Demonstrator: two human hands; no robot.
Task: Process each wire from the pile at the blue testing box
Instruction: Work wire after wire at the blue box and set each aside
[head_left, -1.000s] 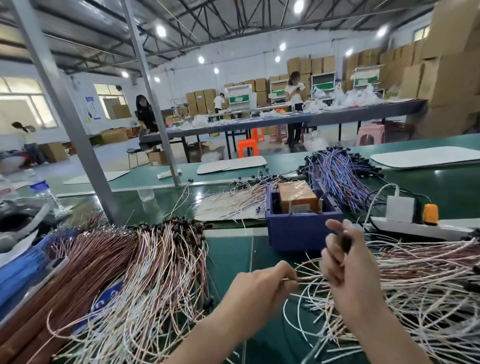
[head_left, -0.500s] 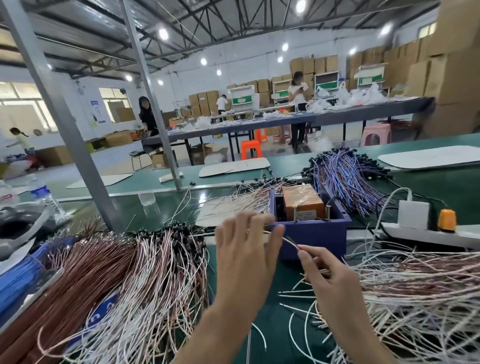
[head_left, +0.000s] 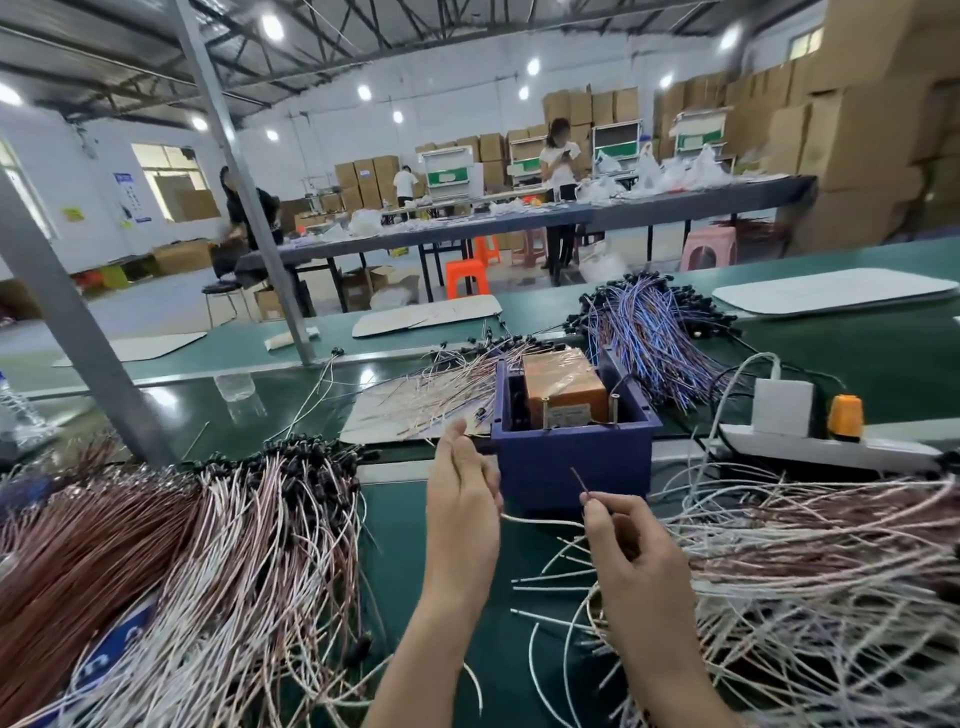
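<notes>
R hand (head_left: 634, 561) pinches wire (head_left: 543, 519), stripped tip angled up twd blue testing box (head_left: 571, 467) just beyond. Wire's long axis runs sideways to L hand (head_left: 462, 499); grip there: can't tell.

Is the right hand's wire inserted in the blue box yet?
No, the right hand pinches the wire with its tip in front of the box, below its rim.
</notes>
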